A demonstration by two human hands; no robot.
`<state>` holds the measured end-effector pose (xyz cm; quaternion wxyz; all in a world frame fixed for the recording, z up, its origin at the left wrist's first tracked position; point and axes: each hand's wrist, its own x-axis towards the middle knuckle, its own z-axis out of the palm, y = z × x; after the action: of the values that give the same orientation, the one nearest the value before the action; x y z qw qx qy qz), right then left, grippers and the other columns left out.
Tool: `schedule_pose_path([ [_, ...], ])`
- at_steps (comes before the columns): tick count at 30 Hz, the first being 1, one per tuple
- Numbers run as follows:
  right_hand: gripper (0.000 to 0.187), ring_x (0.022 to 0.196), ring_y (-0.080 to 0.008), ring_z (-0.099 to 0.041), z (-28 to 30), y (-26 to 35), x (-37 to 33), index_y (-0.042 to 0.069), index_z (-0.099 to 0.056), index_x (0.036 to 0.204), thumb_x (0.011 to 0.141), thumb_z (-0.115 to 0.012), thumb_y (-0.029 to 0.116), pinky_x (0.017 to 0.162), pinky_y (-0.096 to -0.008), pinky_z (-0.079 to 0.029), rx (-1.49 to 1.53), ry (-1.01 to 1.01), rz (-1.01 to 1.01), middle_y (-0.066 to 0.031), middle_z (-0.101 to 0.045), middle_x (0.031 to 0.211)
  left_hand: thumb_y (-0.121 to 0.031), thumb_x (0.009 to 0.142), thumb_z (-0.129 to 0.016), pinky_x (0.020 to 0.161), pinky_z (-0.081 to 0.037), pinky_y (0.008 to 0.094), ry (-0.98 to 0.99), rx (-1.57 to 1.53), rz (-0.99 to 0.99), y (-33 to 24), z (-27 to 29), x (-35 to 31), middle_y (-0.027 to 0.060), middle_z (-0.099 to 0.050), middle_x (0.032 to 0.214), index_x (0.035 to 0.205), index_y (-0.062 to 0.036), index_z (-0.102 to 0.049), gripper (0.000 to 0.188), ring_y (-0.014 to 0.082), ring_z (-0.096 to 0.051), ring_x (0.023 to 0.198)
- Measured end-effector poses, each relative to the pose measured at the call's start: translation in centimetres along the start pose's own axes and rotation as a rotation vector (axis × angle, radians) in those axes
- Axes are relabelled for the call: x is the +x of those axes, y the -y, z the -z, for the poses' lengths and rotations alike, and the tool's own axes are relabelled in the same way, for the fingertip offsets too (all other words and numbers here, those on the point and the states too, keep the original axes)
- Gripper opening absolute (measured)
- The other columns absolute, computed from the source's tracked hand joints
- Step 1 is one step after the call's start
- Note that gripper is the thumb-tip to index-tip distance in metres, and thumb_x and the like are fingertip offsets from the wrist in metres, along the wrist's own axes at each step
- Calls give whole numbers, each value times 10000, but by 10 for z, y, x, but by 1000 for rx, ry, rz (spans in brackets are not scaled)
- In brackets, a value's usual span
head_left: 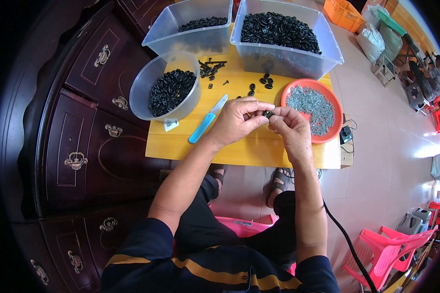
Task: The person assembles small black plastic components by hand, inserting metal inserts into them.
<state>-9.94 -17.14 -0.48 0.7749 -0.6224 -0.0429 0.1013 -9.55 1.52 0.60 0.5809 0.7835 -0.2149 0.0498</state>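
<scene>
Above the yellow table, my left hand and my right hand meet, both with fingers closed in a pinch on one small black plastic part. Its exact kind is hard to make out, since the fingertips cover much of it. Close to my right hand stands a round orange-red bowl full of small silvery metal pieces, perhaps screws. A knife with a turquoise handle lies left of my left hand. Several loose black oval parts rest beyond the hands.
A round clear tub of black parts stands at the table's left. Two clear bins with black parts stand at the back. Small black pieces lie between. Dark drawers flank the left; pink chairs are at lower right.
</scene>
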Motion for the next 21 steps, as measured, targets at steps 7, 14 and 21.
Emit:
schedule_pose_path([
  [7, 121, 772, -71, -611, 5, -2, 2, 0, -669, 1021, 941, -647, 87, 689, -218, -468, -85, 67, -31, -18, -680, 897, 15, 824, -725, 623, -443, 235, 39, 116, -106, -3, 5, 2, 11, -566, 786, 1119, -37, -720, 299, 93, -545, 702],
  [14, 162, 786, -67, -620, -1, -3, 1, 14, -676, 1004, 965, -645, 168, 687, -215, -450, 31, 92, -99, -20, -692, 906, -27, 817, -736, 640, -478, 254, 56, 162, -77, -9, 4, 0, 43, -598, 837, 1174, -43, -691, 360, 132, -575, 728],
  [21, 171, 744, -59, -577, -13, -14, 2, 24, -661, 1026, 970, -635, 184, 690, -213, -458, 318, -15, -167, -16, -684, 906, -65, 738, -778, 677, -530, 309, -210, 484, -211, -16, -13, -1, 90, -631, 888, 1144, -41, -655, 425, 202, -643, 773],
])
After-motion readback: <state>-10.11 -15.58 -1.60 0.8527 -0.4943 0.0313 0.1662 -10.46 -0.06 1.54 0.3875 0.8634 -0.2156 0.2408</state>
